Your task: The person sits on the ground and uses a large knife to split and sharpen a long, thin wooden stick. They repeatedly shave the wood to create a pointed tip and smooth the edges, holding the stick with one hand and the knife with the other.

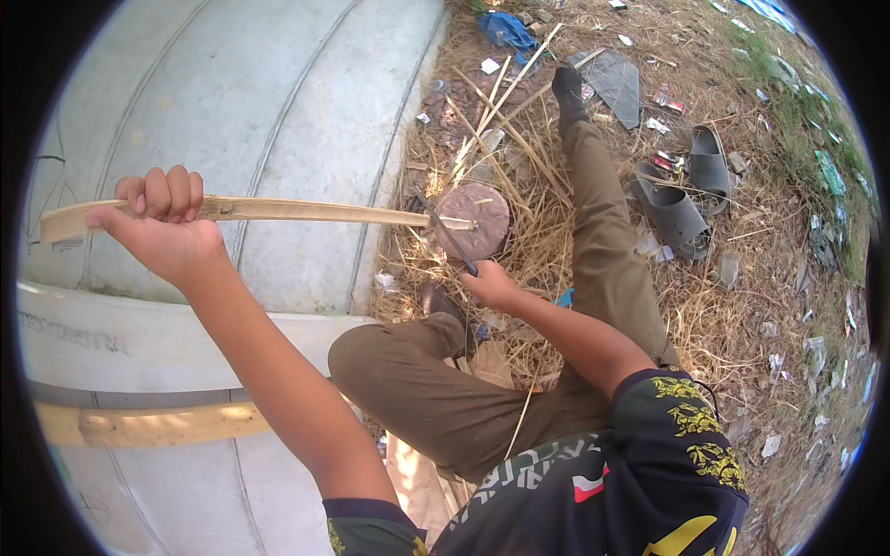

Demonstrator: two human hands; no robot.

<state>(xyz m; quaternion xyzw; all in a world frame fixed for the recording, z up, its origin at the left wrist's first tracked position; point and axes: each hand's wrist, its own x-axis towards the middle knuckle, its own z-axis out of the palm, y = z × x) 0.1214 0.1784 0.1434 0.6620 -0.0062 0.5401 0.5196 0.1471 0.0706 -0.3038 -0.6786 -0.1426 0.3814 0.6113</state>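
My left hand (162, 227) is closed around one end of a long pale bamboo strip (297, 212), held out level over a grey concrete pipe. The strip's far end rests on a round wooden block (482, 222) standing in dry grass. My right hand (489, 283) grips the dark handle of a knife (445, 236), whose blade lies against the strip near the block. My legs in brown trousers are bent below, one stretched out past the block.
A large grey concrete pipe (260, 111) fills the left. Another bamboo piece (158, 424) lies low on the left. Thin bamboo slivers (501, 102) are strewn behind the block. A pair of grey sandals (686, 190), blue cloth (505, 30) and litter lie on the dry grass.
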